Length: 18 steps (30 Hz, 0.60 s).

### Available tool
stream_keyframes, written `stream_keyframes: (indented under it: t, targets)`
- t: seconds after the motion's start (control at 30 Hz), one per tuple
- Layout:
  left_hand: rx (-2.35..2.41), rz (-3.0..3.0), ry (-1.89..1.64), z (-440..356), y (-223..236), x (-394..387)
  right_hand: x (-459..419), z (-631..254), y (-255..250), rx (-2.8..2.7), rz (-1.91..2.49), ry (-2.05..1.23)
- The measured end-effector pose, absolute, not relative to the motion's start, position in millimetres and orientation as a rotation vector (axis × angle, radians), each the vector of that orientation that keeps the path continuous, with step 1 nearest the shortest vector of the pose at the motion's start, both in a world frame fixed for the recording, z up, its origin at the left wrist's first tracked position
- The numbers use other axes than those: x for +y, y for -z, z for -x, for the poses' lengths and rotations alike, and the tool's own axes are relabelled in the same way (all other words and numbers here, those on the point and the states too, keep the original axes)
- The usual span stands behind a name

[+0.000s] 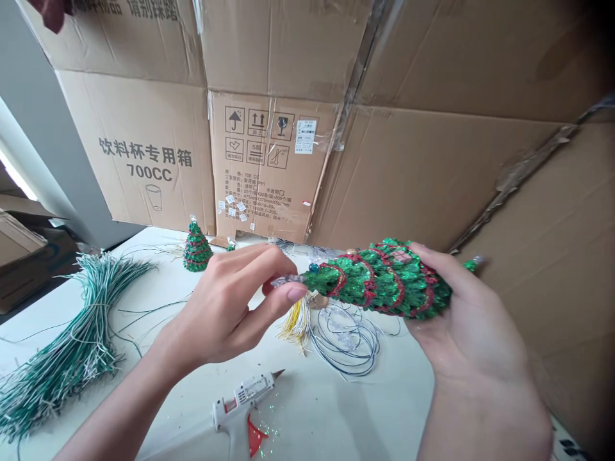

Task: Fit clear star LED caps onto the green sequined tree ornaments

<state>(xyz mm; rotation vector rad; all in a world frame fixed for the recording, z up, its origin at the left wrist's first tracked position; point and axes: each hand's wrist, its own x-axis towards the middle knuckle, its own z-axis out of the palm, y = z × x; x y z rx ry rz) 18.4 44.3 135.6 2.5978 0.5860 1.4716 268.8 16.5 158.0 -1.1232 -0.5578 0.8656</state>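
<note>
A green glittery miniature Christmas tree (384, 282) with red garland lies sideways in the air between my hands. My right hand (461, 320) is wrapped round its wide base from below and behind. At the narrow end, my left hand (250, 301) pinches a clear, pointed topper (287, 280) between thumb and fingers. The topper touches the tree's tip; whether it is fixed there I cannot tell. Small round ornaments, one of them blue (314, 268), sit on the branches. Below my left hand, a white glue gun (245, 403) with a red trigger lies on the table.
To the left lies a large bundle of green and white wires (81, 339). A smaller finished-looking tree (196, 246) stands near the back. Coiled wire (348, 339) and a yellow-white wire bundle (298, 320) rest mid-table. Cardboard boxes (269, 160) wall off the back and right.
</note>
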Motion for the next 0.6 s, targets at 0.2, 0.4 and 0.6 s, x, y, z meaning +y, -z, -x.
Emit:
stream_keyframes:
  t: [0.2, 0.4, 0.6]
  targets:
    - [0.751, -2.468, -1.368, -24.7, -132.9, 38.8, 19.4, -269.5, -154.1, -0.580, 1.082, -0.842]
    - [0.846, -2.188, -1.280, -26.8, -135.0, 34.2, 20.2, -267.7, -152.9, -0.563, 1.060, -0.854]
    - [0.914, -2.072, -1.366, -34.4, -136.4, 32.4, 21.7, -263.9, -153.1, -0.584, 1.023, -0.793]
